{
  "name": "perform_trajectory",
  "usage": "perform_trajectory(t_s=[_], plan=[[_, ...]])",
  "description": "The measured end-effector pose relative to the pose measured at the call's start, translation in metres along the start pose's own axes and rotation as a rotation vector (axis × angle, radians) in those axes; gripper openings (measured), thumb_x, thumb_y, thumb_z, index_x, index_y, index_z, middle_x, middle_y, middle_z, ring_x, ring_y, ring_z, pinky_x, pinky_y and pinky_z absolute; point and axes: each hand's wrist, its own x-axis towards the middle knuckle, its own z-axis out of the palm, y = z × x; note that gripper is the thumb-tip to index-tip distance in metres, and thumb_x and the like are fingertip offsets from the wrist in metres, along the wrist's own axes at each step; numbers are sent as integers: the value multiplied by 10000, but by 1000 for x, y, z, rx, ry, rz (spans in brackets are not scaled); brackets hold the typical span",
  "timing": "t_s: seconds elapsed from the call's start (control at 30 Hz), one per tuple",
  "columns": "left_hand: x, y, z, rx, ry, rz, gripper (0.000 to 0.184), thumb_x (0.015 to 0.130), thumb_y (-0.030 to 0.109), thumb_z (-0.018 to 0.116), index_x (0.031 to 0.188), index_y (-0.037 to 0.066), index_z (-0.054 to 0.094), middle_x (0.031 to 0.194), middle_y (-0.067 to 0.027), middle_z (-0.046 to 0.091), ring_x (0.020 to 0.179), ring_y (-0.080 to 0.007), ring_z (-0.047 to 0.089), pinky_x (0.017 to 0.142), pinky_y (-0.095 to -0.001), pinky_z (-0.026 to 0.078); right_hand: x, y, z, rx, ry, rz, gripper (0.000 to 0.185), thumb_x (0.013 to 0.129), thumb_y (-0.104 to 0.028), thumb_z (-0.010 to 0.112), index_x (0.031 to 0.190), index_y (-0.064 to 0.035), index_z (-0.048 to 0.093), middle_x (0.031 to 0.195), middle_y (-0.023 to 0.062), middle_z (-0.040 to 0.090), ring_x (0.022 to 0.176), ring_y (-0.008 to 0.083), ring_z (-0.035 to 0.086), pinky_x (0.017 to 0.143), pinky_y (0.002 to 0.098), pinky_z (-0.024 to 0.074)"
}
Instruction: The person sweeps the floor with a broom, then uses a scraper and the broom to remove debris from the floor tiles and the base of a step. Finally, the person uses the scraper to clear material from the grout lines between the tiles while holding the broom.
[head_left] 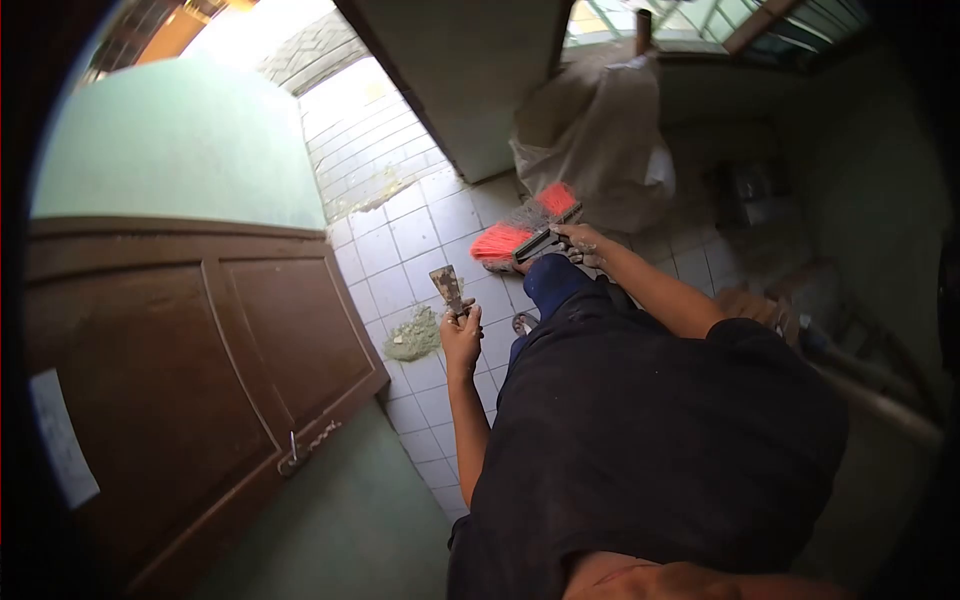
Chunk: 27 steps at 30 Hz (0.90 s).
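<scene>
left hand [461,338] holding scraper [447,287], right hand [584,245] brush [502,242] (part-hidden)

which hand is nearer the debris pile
Left. The left hand, with the scraper, appears close beside the debris pile; the right hand, at the red broom, is well off to the right.

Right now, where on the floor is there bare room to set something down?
The tiles between the debris heap and the doorway look bare, apart from crumbs by the threshold. So does the strip below the heap, between the brown door and your left forearm. It's crowded where the red-bristled brush, your right hand and the pale sack meet.
</scene>
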Motion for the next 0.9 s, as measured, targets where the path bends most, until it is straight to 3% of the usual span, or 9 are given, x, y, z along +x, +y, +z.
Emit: perform_trajectory(t_s=[0.1,0.2,0.37,0.5,0.57,0.8,0.9], plan=[[-8,-20,19,186,-202,36,202,909,102,654,1078,-5,627,682,34,516,552,-48,472,488,-217,404,-39,47,-67,211,93,-87,251,904,-356,674,828,-127,604,626,-19,492,430,60,311,371,234,230],[-17,-25,56,218,-303,3,164,913,124,658,1033,17,627,669,40,498,546,-51,471,483,-220,399,-76,83,-130,375,184,-157,251,897,-350,683,823,-124,602,625,-17,495,429,63,314,373,229,230],[-16,-31,132,359,-446,0,247,910,149,655,1091,0,579,693,0,538,541,-86,519,469,-235,421,-97,142,-227,669,330,-257,235,878,-340,698,851,-126,604,624,-15,492,433,74,341,384,239,234],[-10,-29,198,355,-649,100,282,899,137,645,1124,-14,567,840,-64,646,557,-94,530,479,-236,433,-121,170,-272,867,447,-343,234,865,-340,709,860,-128,611,630,-16,488,438,79,361,390,247,242],[-33,-27,259,401,-688,112,209,903,112,622,1079,4,590,789,-32,625,530,-79,497,480,-238,418,-135,194,-320,949,593,-297,224,859,-335,714,869,-139,606,628,-23,478,449,80,381,394,246,244],[-75,-36,447,765,-932,176,276,938,250,621,971,-24,635,643,-22,566,492,-83,495,441,-260,383,-154,276,-452,1110,654,-344,250,857,-349,721,983,-166,606,617,-62,457,455,65,389,404,239,261],[-99,-44,531,866,-982,47,337,961,321,603,932,-13,637,612,-20,540,481,-81,484,439,-261,369,-161,294,-505,1148,664,-365,266,850,-353,729,979,-159,601,612,-63,452,455,69,394,405,242,268]])
